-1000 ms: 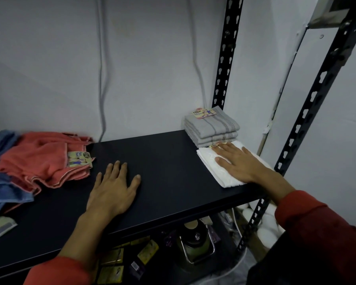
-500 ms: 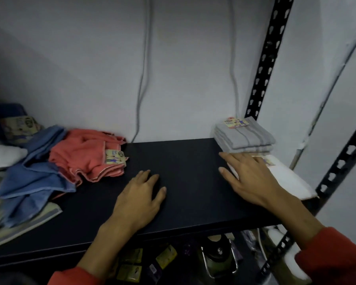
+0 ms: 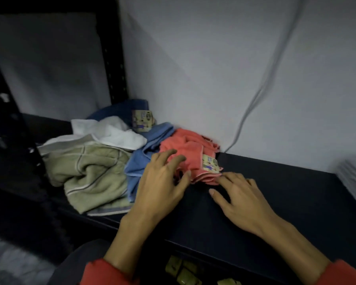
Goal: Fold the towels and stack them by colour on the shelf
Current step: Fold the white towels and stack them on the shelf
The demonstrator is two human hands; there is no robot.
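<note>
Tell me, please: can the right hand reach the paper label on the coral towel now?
Probably yes. The right hand rests on the shelf with its fingertips at the coral towel, just below the label. Nothing covers the label; the left hand is beside it.

Wall point(image 3: 214, 68): pale grey, plain, rising beyond the fingers.
Cable point(image 3: 261, 95): grey, hanging down the wall, up and right of the fingers.
Yellowish packets point(image 3: 185, 272): blurred, on a lower level, below the fingers.
</note>
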